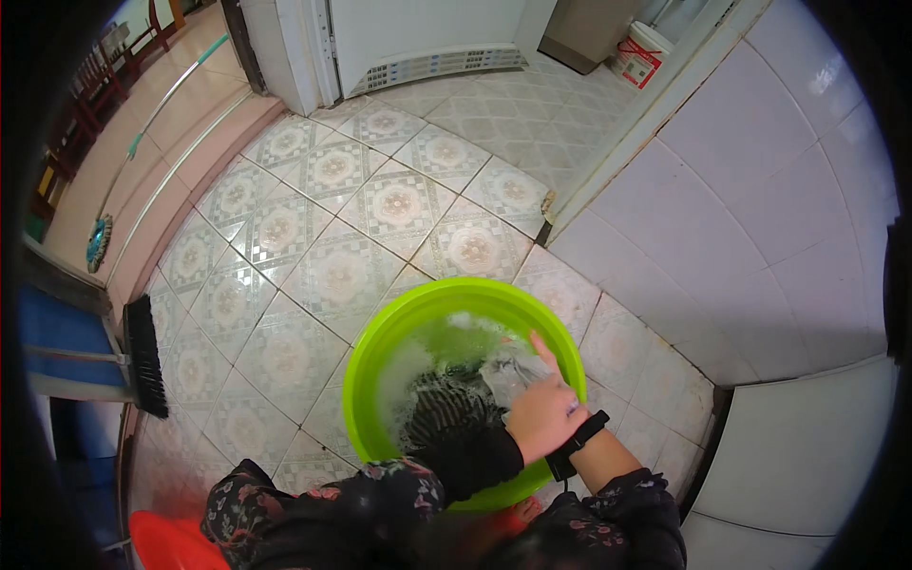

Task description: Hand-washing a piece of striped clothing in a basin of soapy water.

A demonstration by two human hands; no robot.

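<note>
A bright green plastic basin [364,418] stands in front of me with sudsy water in it. Dark striped fabric [446,410] lies soaking in the water. Above the right part of the basin, both hands are together on a wet grey-white cloth [509,376]. My left hand [544,416] crosses over to the right, its fingers closed round the cloth. Behind it, my right hand [573,397] is partly hidden and also grips the cloth; one finger sticks up past it. A black strap [581,435] circles my right wrist.
A red plastic object [171,540] is at the lower left. A broom head with black bristles [144,357] is at the left, and a mop [100,242] leans by the raised step. Tiled wall [760,218] rises on the right. A white bucket [642,55] stands beyond the doorway.
</note>
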